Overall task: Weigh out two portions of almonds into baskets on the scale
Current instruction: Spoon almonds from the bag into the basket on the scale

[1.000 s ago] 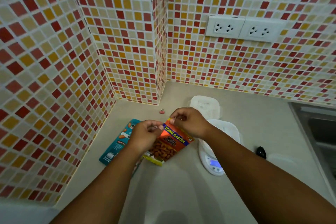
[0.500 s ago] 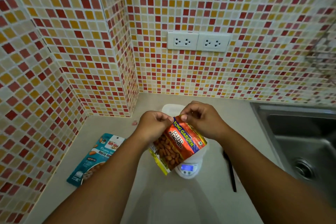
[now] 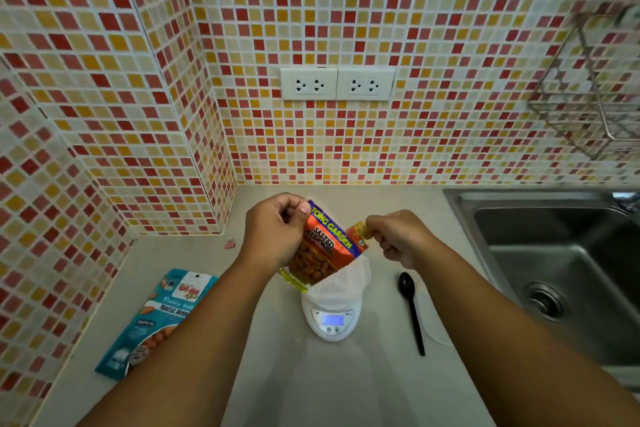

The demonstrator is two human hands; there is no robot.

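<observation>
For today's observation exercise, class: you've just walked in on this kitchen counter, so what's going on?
A person is tearing open an orange foil packet of salted almonds, the left hand holding its body and the right hand pulling the torn corner. It is held above a white plastic basket on a white digital scale. A black plastic spoon and a teal roasted-almond pouch lie on the counter.

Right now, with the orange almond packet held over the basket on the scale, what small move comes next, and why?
Probably finish tearing off the top strip. The left hand grips the salted almond packet while the right hand pinches a partly torn corner. The white basket on the scale looks empty, so nothing has been poured.
</observation>
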